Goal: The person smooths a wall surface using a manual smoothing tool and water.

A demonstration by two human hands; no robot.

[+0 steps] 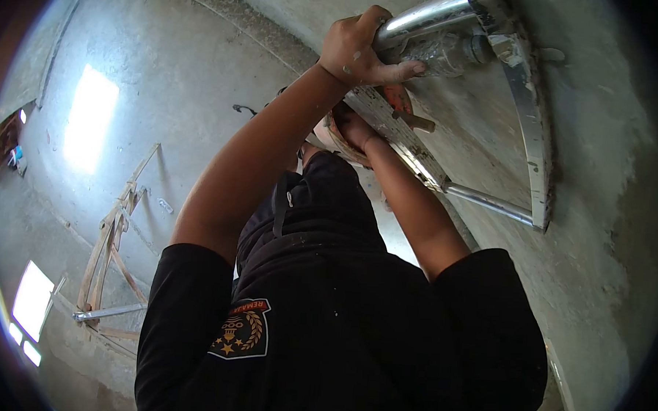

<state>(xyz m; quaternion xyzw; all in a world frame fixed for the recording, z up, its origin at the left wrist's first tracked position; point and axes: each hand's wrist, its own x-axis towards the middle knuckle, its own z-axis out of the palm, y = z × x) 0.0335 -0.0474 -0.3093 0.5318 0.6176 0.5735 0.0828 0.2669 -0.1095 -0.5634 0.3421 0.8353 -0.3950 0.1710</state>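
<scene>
My left hand [358, 49] is wrapped round a shiny metal tube [429, 20] of a worn metal frame that looks like a ladder, with its thumb stretched out below. A clear plastic bottle [445, 56] lies beside that thumb, under the tube. Lower down, my right hand [353, 127] reaches behind the frame's flat rail [402, 128] at an orange, mortar-stained bucket [335, 138]. Its fingers are mostly hidden, so what they hold does not show. A short wooden handle [416, 121] sticks out next to the rail.
The frame's far side rail [527, 126] and a lower tube [490, 204] stand close to a rough plastered wall [601, 195]. A wooden trestle-like frame [110, 247] is at the left on the grey surface. Bright openings [90, 118] show further left.
</scene>
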